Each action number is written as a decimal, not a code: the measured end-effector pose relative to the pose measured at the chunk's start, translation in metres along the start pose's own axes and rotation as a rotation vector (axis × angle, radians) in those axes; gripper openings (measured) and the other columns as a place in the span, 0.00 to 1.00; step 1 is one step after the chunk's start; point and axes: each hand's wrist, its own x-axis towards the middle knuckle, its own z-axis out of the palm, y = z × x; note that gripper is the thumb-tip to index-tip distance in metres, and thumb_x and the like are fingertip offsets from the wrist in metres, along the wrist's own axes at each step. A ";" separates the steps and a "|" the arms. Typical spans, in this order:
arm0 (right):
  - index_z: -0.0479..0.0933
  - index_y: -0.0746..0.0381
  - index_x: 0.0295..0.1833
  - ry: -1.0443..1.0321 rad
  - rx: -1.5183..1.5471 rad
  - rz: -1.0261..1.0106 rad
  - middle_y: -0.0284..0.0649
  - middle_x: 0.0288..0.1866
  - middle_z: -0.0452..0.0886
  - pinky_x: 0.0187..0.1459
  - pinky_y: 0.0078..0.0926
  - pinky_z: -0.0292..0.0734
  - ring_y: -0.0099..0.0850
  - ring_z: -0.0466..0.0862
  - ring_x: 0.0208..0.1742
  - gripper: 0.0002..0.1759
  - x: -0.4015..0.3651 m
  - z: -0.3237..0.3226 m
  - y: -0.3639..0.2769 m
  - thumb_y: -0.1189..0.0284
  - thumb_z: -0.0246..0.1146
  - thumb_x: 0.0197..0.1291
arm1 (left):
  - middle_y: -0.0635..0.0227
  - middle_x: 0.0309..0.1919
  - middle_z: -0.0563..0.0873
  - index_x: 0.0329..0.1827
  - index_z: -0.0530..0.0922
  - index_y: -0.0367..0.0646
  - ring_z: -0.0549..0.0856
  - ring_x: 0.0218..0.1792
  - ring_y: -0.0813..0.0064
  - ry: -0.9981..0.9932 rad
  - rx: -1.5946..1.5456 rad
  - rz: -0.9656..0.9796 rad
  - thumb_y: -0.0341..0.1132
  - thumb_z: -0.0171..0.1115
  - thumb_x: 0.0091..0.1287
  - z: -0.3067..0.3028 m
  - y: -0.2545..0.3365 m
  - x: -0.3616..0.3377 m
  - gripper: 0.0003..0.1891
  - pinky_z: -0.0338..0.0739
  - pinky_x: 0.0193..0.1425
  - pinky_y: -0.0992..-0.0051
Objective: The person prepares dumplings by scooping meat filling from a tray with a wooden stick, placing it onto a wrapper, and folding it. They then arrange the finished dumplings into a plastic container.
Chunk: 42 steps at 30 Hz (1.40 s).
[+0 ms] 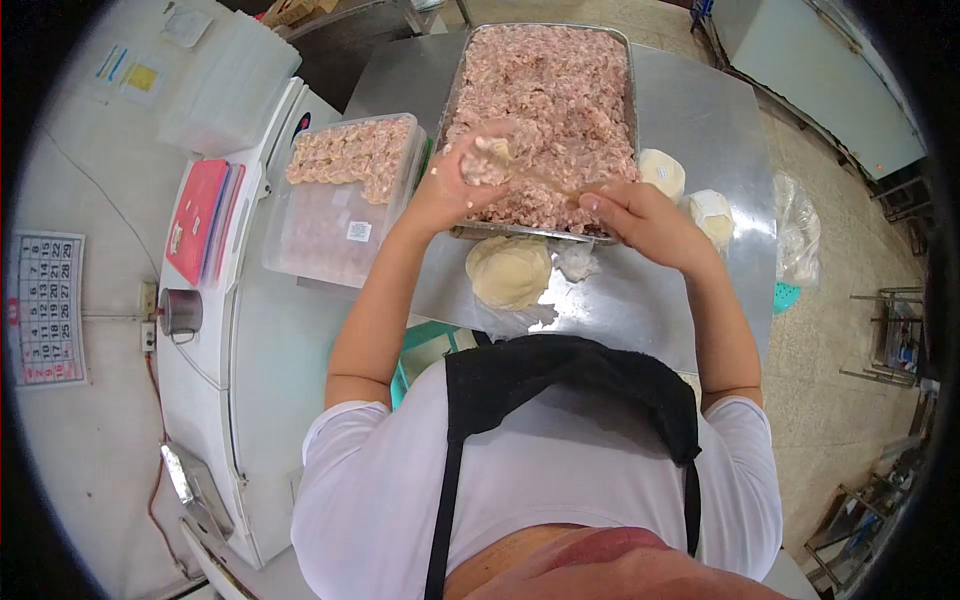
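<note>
My left hand (447,192) is cupped around a dumpling wrapper with meat filling (486,162), at the left front of a deep metal tray (633,100). Pale ground meat (545,95) fills this tray. My right hand (640,218) grips a thin spatula (553,184), whose blade points left toward the filled wrapper; its tip is hard to make out over the meat. Just in front of the tray lies a stack of round dough wrappers (508,272), with crumpled clear plastic (577,260) beside it.
Rows of formed dumplings (350,150) sit in a clear plastic container (318,225) at left. Two more wrapper stacks, one round (661,173) and one partly wrapped (712,217), stand at right on the steel table (705,110). A plastic bag (797,230) hangs by the table's right edge.
</note>
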 end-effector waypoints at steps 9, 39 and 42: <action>0.81 0.63 0.52 0.039 -0.231 -0.064 0.45 0.34 0.83 0.39 0.31 0.77 0.34 0.82 0.34 0.15 0.023 0.010 0.044 0.65 0.59 0.67 | 0.52 0.40 0.86 0.53 0.80 0.40 0.85 0.45 0.58 -0.151 0.438 -0.355 0.46 0.73 0.51 -0.004 -0.017 0.002 0.28 0.77 0.53 0.68; 0.81 0.51 0.50 0.411 -0.788 -0.136 0.40 0.33 0.80 0.33 0.41 0.77 0.42 0.83 0.32 0.12 0.059 0.154 -0.119 0.62 0.59 0.65 | 0.63 0.48 0.83 0.54 0.78 0.48 0.81 0.50 0.70 -0.312 0.154 -0.259 0.48 0.79 0.48 -0.164 -0.048 -0.078 0.31 0.74 0.56 0.71; 0.80 0.55 0.52 0.459 -0.633 -0.100 0.42 0.37 0.82 0.38 0.42 0.77 0.45 0.82 0.37 0.14 0.067 0.153 -0.143 0.61 0.57 0.67 | 0.62 0.42 0.86 0.52 0.78 0.44 0.83 0.42 0.71 -0.208 0.082 -0.092 0.48 0.78 0.50 -0.183 -0.058 -0.098 0.29 0.77 0.47 0.71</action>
